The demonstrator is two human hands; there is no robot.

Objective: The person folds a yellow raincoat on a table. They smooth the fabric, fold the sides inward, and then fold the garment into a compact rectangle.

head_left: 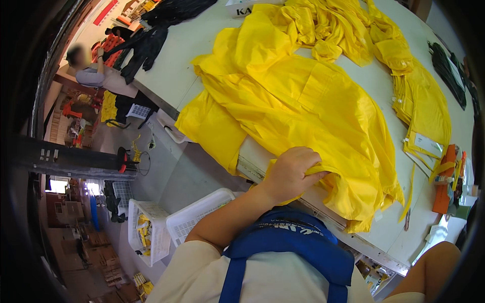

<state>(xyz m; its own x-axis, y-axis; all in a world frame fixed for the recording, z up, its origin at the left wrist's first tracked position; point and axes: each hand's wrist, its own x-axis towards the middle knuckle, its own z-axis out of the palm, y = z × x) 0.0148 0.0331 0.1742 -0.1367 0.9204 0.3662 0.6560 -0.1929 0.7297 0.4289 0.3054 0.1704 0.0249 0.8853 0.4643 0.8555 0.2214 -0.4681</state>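
A large yellow garment (pixel 308 106) of smooth, thin fabric is spread in loose folds over the table, and part of it hangs over the near left edge. My left hand (pixel 295 171) is closed on the garment's near edge, its thumb and fingers pinching the cloth just above the table's rim. Of my right side only the bent arm (pixel 429 272) shows at the lower right; the hand is out of sight. Further yellow pieces (pixel 328 25) lie bunched at the far side, and a flat yellow stack (pixel 422 101) runs along the right.
The white table (pixel 187 30) carries black garments (pixel 146 48) at the far left and dark green cloth (pixel 447 73) at the right. Beside it is an orange box (pixel 444 187) of small items. White plastic baskets (pixel 151 230) stand on the floor at the left. Another person (pixel 93 73) stands beyond.
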